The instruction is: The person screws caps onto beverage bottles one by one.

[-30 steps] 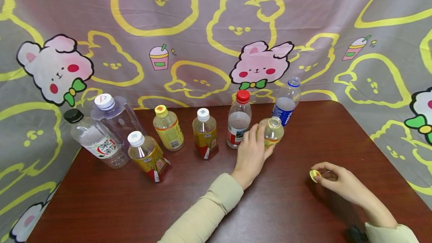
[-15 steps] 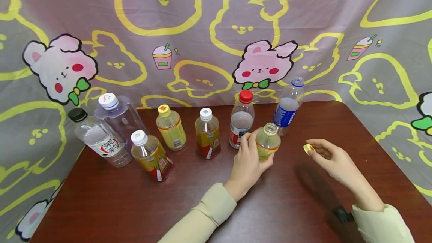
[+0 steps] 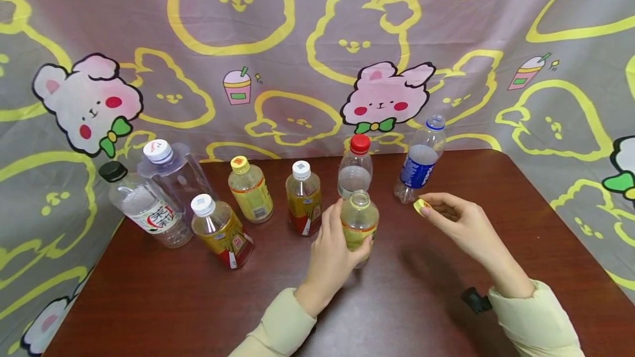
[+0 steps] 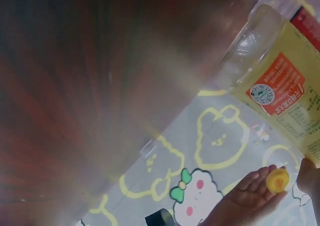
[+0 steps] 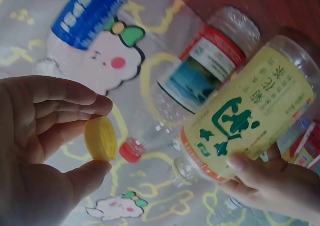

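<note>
My left hand [image 3: 329, 255] grips a clear plastic bottle [image 3: 361, 219] with a yellow label, its mouth uncapped. In the right wrist view the label of this bottle [image 5: 250, 110] shows green characters, and the left thumb lies across it. My right hand [image 3: 458, 225] pinches a yellow bottle cap [image 3: 421, 206] between thumb and fingers, to the right of the bottle. The hollow inside of the cap [image 5: 101, 139] faces the bottle's side. Behind the held bottle stands a red-capped water bottle [image 3: 355, 172], its lower part hidden.
An uncapped blue-labelled Pepsi bottle [image 3: 420, 164] stands at the back right. To the left are two white-capped bottles [image 3: 303, 203], a yellow-capped bottle [image 3: 251, 194], a black-capped bottle [image 3: 149, 208] and a large clear container [image 3: 181, 175]. A patterned cloth [image 3: 278, 15] hangs behind the table [image 3: 149, 307].
My left hand has brought the yellow-labelled bottle left and nearer, away from the Pepsi bottle. My right hand has moved up and left with the cap, closer to the bottle.
</note>
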`<state>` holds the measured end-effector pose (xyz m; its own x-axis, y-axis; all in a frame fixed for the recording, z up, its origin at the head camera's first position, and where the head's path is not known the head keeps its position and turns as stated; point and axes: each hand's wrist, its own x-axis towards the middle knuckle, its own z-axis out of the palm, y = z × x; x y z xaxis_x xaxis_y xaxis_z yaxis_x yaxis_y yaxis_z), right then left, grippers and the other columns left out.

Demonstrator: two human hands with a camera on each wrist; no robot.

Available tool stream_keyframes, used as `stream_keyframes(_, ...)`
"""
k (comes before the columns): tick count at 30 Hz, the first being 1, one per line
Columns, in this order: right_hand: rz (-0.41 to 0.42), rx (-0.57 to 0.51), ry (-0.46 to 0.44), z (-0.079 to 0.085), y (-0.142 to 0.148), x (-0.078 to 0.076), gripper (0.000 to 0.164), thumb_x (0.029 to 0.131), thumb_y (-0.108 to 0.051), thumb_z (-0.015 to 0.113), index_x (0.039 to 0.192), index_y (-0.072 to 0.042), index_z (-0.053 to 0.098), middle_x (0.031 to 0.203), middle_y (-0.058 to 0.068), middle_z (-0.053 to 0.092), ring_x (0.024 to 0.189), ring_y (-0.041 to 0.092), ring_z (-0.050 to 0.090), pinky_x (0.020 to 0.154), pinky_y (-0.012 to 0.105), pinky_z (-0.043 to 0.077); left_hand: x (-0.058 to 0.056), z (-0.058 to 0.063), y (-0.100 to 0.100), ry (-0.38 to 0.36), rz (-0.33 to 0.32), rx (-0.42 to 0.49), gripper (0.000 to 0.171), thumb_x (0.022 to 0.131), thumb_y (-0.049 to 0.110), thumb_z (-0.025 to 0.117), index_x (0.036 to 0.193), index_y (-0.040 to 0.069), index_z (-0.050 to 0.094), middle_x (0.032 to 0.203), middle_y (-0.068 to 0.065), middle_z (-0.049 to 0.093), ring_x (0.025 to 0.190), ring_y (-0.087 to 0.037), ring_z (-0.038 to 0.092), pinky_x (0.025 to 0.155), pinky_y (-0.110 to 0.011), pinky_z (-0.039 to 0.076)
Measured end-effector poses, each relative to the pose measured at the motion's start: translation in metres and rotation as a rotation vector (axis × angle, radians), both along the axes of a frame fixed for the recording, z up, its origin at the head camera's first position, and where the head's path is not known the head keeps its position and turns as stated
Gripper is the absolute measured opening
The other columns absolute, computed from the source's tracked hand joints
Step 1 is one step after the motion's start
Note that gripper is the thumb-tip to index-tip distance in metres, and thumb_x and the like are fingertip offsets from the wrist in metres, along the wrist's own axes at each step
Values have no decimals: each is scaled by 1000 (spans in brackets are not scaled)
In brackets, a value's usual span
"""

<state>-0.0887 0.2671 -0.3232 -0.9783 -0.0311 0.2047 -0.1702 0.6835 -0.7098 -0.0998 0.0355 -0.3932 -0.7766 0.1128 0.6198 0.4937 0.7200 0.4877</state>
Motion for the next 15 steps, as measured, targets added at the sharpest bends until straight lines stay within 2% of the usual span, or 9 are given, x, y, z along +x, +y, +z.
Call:
stream_keyframes(4, 28, -12, -17, 5, -16, -5, 27, 90, -27, 64, 110, -9, 67, 98, 3, 70, 75, -3, 61, 64, 20, 50, 3, -3, -14, 28, 38, -24, 87, 67, 33, 81, 137, 2, 39, 120, -13, 52, 94, -26, 65, 62, -37, 57)
stream_keyframes(6, 55, -29, -18, 6, -24, -6, 26, 89, -26, 65, 110, -9, 67, 99, 8, 70, 75, -1, 62, 65, 21, 51, 5, -4, -19, 31, 50, -23, 88, 67, 32, 81, 138, 2, 39, 119, -13, 52, 95, -27, 65, 62, -37, 57)
stream_keyframes(15, 221, -46, 134, 18, -63, -17, 24, 85, -12, 69, 108, -8, 69, 99, 3, 70, 85, 1, 59, 76, 19, 51, 9, -3, -33, -7, 37, 30, 83, 66, 29, 82, 134, 2, 42, 120, -14, 50, 97, -29, 63, 69, -39, 57)
